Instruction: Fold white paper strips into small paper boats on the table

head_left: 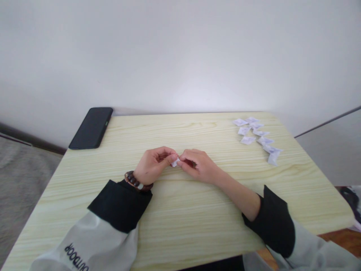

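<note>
A small piece of folded white paper (175,162) is pinched between both hands over the middle of the table. My left hand (153,162), with a dark beaded bracelet at the wrist, grips its left side with thumb and fingers closed. From the right, my right hand (199,164) pinches the other side between thumb and forefinger. Fingers cover much of the paper, so its full shape is hidden. Several folded white paper pieces (248,140), mostly diamond-shaped, lie in a loose cluster at the far right of the table.
The pale wood-grain table (186,218) stands against a white wall (180,56). A black smartphone (91,128) lies at its back left corner, screen dark. Grey fabric (25,188) shows beyond the left edge.
</note>
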A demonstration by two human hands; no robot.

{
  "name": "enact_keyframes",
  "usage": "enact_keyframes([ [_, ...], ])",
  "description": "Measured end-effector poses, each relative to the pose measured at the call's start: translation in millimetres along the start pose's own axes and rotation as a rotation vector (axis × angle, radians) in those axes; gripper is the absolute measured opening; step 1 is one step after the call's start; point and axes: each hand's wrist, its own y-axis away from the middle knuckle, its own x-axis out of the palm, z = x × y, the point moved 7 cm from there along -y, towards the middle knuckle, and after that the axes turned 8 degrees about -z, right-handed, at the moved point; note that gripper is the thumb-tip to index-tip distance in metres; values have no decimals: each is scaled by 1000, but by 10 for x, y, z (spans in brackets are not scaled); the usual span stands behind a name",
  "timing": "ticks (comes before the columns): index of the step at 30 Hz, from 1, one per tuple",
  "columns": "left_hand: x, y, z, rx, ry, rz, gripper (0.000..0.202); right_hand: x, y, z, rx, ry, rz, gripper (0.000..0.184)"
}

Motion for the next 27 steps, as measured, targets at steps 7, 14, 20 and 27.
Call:
enact_keyframes([
  [7, -62, 28, -174, 470, -508, -130, 18, -8, -29, -76, 28, 260, 27, 19],
  [14, -71, 135, -230, 630, -809, -183, 16, -81, 39, -88, 3, 225, -57, 19],
  [20, 13, 211, -262, 678, -929, -168, 15, -30, 60, -16, -49, 330, -34, 26],
  [27, 7, 211, -249, 699, -986, -171, 14, 11, 39, 40, -8, 453, 2, 26],
])
